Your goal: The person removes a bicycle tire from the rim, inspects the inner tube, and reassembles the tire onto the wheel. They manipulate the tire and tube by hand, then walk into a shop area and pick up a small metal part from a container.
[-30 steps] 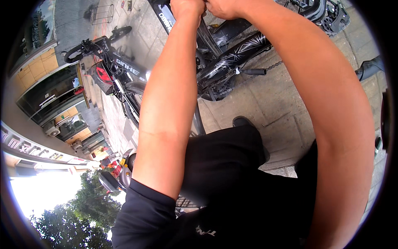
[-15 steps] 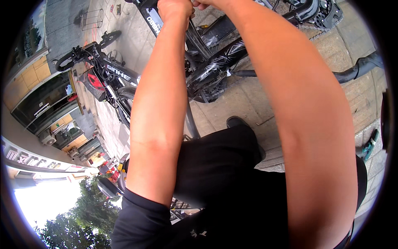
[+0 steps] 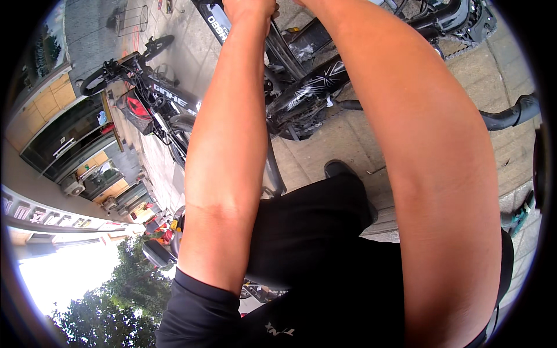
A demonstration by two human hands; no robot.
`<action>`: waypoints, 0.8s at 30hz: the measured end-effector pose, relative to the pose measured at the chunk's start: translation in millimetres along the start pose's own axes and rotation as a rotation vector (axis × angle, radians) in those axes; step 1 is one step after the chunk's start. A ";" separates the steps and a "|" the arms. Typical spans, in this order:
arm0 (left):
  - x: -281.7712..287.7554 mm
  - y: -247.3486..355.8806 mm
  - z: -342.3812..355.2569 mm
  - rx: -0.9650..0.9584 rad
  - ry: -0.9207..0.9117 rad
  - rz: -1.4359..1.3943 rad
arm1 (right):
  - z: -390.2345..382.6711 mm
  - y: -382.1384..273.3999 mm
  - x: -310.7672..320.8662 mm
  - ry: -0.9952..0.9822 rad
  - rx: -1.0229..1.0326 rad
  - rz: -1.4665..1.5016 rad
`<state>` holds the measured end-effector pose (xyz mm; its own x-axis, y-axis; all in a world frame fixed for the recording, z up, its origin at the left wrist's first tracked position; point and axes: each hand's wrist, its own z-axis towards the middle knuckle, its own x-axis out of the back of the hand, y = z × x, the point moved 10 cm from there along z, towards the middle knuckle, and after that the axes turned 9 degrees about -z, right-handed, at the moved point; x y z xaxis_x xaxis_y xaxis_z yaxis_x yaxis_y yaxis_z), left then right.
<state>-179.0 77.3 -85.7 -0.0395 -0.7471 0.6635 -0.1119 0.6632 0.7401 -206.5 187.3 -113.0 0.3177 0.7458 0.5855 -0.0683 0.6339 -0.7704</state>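
Both my forearms reach up past a black bicycle frame (image 3: 316,87) with a white line pattern, which lies among wheels and chain parts. My left hand (image 3: 250,8) is at the top edge, partly cut off, by a black part with white lettering (image 3: 212,22) and a dark tyre (image 3: 283,55). Its fingers look curled closed, but what they hold is hidden. Of my right hand (image 3: 300,2) only a sliver shows at the top edge, right of the left one. Its fingers are out of the picture.
A second black bicycle (image 3: 168,95) with a red-and-black bag (image 3: 137,107) stands to the left. A wire basket (image 3: 132,21) lies farther off. My shoe (image 3: 341,169) rests on the paving below the frame. A green-handled tool (image 3: 522,214) lies at far right.
The bicycles and paving have shifted slightly right and down in view. My right hand has slipped almost out past the top edge; its fingers showed beside the left hand before.
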 end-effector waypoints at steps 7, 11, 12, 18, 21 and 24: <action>5.1 5.9 -4.6 -0.038 0.019 0.018 | -12.8 0.7 5.3 -0.017 -0.168 0.138; 9.8 8.2 4.4 -0.184 0.030 0.350 | -14.1 -6.2 2.7 -0.091 -0.143 0.182; 6.4 7.1 2.1 -0.146 0.033 0.342 | -12.5 -1.6 2.2 -0.083 -0.135 0.158; 0.0 -1.7 -6.7 0.008 -0.024 0.036 | -0.1 -6.7 -4.8 -0.162 -0.004 -0.001; 13.9 -23.7 19.1 -0.051 0.041 0.175 | -3.6 -20.2 -11.2 -0.215 0.014 0.042; 4.1 -24.2 21.0 -0.061 0.050 0.136 | -3.4 -2.1 -8.4 -0.177 -0.079 0.126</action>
<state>-197.3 57.1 -103.2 -0.0005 -0.6483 0.7614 -0.0479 0.7605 0.6475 -205.8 179.0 -117.1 0.1401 0.8465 0.5135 -0.0203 0.5210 -0.8533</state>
